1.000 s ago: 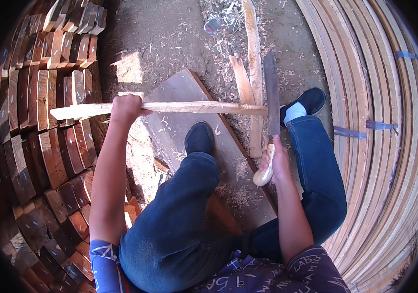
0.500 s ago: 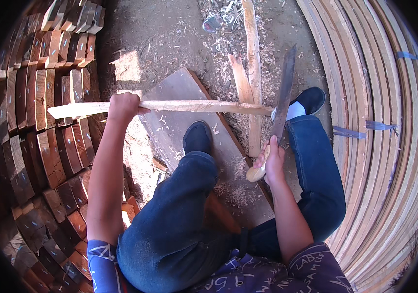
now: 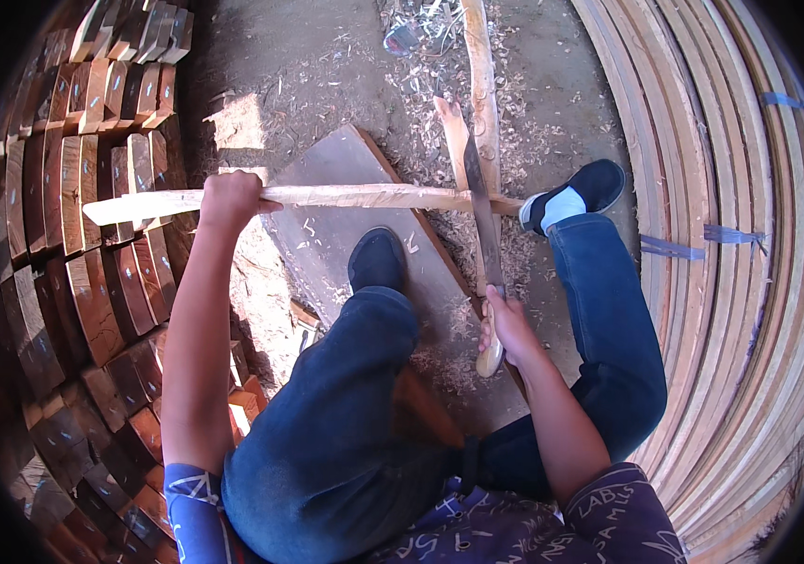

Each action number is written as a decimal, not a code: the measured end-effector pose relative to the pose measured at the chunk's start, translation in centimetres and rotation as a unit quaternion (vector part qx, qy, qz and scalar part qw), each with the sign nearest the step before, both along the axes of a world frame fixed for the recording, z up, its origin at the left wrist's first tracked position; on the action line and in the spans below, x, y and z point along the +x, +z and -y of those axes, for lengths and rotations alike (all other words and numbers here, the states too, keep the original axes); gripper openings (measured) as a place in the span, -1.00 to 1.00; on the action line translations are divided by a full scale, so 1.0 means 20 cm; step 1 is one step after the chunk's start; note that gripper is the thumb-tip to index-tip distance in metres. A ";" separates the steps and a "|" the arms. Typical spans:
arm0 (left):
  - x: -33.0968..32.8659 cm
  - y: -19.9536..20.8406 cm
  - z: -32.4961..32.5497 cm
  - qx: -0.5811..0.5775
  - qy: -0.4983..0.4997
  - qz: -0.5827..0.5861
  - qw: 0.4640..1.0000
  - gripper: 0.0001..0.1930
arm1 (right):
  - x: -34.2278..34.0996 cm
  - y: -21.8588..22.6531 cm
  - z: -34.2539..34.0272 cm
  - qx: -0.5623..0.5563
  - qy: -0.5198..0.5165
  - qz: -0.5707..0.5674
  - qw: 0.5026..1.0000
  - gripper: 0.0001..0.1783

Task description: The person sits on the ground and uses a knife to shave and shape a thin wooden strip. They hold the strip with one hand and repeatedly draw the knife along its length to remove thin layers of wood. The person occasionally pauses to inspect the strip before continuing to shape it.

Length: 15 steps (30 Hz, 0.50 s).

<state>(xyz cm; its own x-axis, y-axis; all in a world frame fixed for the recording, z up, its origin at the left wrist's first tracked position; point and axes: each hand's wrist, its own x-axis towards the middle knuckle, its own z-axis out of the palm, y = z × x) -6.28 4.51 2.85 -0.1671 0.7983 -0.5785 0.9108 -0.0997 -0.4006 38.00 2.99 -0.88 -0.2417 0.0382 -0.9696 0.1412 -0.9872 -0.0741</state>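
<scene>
My left hand (image 3: 230, 197) grips a long pale wooden stick (image 3: 355, 196) that lies level across the view, its right end near my right shoe (image 3: 583, 191). My right hand (image 3: 507, 326) holds a long knife (image 3: 483, 214) by its pale wooden handle, with the dark blade pointing away from me and crossing the stick near its right end. Under the stick lies a flat grey board (image 3: 327, 235), and my left shoe (image 3: 378, 258) stands on it.
Rows of stacked reddish-brown wood blocks (image 3: 73, 244) fill the left side. Long pale curved planks (image 3: 731, 235) with blue straps line the right. Two split sticks (image 3: 477, 85) and wood shavings lie on the dirt floor ahead.
The knife blade has swung left and down from a raised tilt, and now lies across the stick. My left hand keeps the stick in the same place.
</scene>
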 end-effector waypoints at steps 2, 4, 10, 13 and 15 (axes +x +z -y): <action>0.01 0.01 -0.01 -0.013 0.015 -0.021 1.000 -0.43 | 0.02 0.02 -0.09 -0.010 -0.041 -0.013 0.999 -0.50; 0.04 0.01 -0.01 -0.032 0.038 -0.013 0.999 -0.43 | 0.03 0.07 -0.20 0.004 -0.120 -0.007 0.993 -0.47; 0.02 0.01 -0.05 -0.014 0.010 0.002 1.000 -0.44 | 0.04 0.04 -0.14 0.002 0.011 0.006 1.000 -0.51; 0.00 0.02 0.00 -0.018 0.022 -0.018 0.999 -0.42 | 0.14 0.13 -0.30 -0.058 0.028 -0.024 0.998 -0.49; 0.02 0.04 -0.05 -0.042 0.028 -0.008 0.999 -0.41 | 0.16 0.12 -0.36 -0.004 -0.057 -0.022 0.998 -0.49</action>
<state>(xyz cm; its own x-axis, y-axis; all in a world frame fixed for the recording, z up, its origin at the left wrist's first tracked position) -5.95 5.51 3.57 -0.2200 0.7365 -0.6396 0.9097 -0.0819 -0.4071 41.10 10.25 1.56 -0.2786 0.0597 -0.9586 0.0240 -0.9973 -0.0691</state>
